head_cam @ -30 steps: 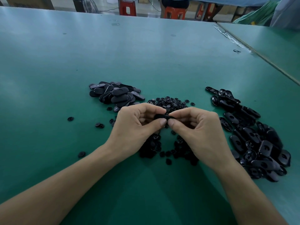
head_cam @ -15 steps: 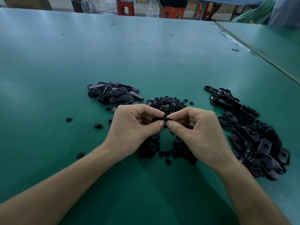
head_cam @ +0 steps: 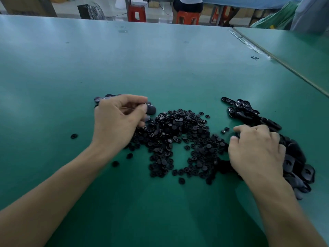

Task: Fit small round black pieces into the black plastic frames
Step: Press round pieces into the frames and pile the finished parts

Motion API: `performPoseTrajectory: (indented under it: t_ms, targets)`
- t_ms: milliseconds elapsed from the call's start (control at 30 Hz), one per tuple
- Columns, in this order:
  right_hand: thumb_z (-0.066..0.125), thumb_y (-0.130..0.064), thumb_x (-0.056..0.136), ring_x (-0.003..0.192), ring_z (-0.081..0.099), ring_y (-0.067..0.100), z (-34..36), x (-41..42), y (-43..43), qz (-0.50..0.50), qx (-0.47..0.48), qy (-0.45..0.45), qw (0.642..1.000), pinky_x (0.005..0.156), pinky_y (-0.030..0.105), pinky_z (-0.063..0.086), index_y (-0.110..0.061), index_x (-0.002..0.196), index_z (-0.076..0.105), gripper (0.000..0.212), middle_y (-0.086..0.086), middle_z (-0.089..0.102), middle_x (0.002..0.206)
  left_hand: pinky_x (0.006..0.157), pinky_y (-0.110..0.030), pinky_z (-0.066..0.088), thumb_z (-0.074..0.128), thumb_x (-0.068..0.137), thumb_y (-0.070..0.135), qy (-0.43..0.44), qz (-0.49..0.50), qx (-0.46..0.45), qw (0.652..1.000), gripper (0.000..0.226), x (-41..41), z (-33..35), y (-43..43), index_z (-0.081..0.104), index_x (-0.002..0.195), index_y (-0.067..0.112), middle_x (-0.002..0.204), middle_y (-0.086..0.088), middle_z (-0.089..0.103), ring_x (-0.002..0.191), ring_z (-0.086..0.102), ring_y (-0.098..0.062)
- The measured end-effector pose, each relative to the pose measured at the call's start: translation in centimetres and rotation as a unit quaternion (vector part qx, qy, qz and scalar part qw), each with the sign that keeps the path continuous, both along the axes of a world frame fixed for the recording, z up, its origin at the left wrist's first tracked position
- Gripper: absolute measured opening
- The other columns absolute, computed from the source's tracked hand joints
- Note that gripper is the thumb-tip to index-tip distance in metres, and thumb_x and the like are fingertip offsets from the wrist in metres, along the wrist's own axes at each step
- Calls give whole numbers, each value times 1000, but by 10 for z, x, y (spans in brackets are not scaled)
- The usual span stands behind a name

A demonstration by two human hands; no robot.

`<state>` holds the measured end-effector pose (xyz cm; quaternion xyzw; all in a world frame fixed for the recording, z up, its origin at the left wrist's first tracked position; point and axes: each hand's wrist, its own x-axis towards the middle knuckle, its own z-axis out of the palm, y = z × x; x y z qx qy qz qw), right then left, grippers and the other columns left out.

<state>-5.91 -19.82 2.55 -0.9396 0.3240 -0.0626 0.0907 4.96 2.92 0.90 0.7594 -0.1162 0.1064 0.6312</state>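
A heap of small round black pieces (head_cam: 178,136) lies on the green table (head_cam: 160,68) between my hands. My left hand (head_cam: 117,120) hovers at the heap's far left, over a pile of dark oval frames (head_cam: 106,96) that it mostly hides. Its thumb and fingers pinch one black frame (head_cam: 151,110). My right hand (head_cam: 256,150) lies on a long pile of glossy black frames (head_cam: 245,109) at the right. Its fingers curl down onto them, and any grip is hidden.
Stray round pieces (head_cam: 73,136) lie left of the heap. A seam (head_cam: 284,65) joins a second green table at the right. Red stools (head_cam: 137,13) and a seated person (head_cam: 188,4) are beyond the far edge.
My hands were together over the heap, both pinching one frame. They have parted: the left carried the frame out to the left pile, the right moved to the right pile.
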Motion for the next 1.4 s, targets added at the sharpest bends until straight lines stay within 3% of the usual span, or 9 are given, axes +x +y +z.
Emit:
performPoseTrajectory:
  t_ms: [300, 433, 567, 667, 767, 867, 1033, 1133, 1400]
  targets:
    - [54, -11, 97, 99, 58, 34, -4, 1, -4, 26, 52, -69, 996, 87, 43, 51, -20, 124, 64, 30, 11, 60, 112, 58, -9, 48, 83, 81, 29, -21, 112, 96, 989, 13, 28, -14, 28, 72, 79, 36, 73, 14, 72, 59, 62, 6]
    - [49, 1, 96, 96, 61, 33, -4, 3, -6, 23, 64, -167, 984, 83, 40, 51, -18, 125, 65, 38, 12, 67, 112, 82, -31, 53, 80, 81, 37, -47, 153, 173, 972, 12, 30, -20, 32, 69, 85, 40, 94, 5, 67, 82, 65, -10]
    - [51, -3, 99, 87, 61, 18, -4, 7, -2, 84, 70, -244, 964, 77, 17, 36, -16, 129, 62, 35, 4, 68, 98, 75, -24, 46, 75, 85, 36, -67, 161, 164, 971, 12, 23, -15, 23, 64, 84, 41, 88, 14, 57, 74, 55, 0]
    - [58, -6, 96, 77, 62, 0, -6, 10, 5, 129, 167, -268, 940, 66, 3, 38, -19, 129, 63, 36, -13, 62, 85, 60, -15, 46, 74, 87, 27, -74, 89, 118, 986, 18, 7, -2, 6, 65, 75, 37, 70, 17, 66, 57, 57, 1]
    - [65, -9, 92, 66, 62, 1, -10, 12, 13, 161, 286, -288, 900, 67, 17, 50, -34, 105, 70, 29, -13, 65, 73, 58, -24, 54, 73, 83, 30, -49, -13, 76, 996, 4, -17, 3, -13, 70, 80, 29, 74, 10, 73, 63, 68, -10]
    - [71, -12, 89, 72, 69, 15, -12, 13, 23, 183, 392, -303, 849, 70, 32, 58, -30, 91, 73, 18, -6, 73, 79, 47, -26, 54, 72, 80, 31, 9, -101, 21, 995, 8, -40, 0, -27, 71, 88, 29, 75, 7, 72, 64, 72, -16]
    - [73, -11, 88, 68, 71, 7, -12, 12, 36, 234, 510, -294, 774, 62, 16, 53, -23, 86, 71, 12, 0, 76, 79, 51, -26, 56, 77, 86, 20, 22, -149, 15, 988, 14, -50, -10, -31, 72, 97, 27, 84, 5, 76, 72, 75, -15]
    - [71, -8, 90, 62, 67, 2, -15, 12, 37, 237, 501, -292, 780, 58, 12, 49, -22, 87, 68, 14, -3, 75, 74, 53, -25, 58, 75, 89, 7, 23, -161, -12, 987, 16, -49, -14, -30, 73, 93, 22, 80, 1, 77, 70, 75, -15]
    - [76, -18, 88, 73, 70, 16, -16, 12, 34, 219, 456, -292, 811, 70, 32, 57, -24, 87, 70, 8, -1, 75, 79, 59, -24, 58, 73, 87, 1, 50, -169, -102, 979, 15, -44, -12, -30, 72, 95, 14, 79, -5, 75, 68, 73, -16]
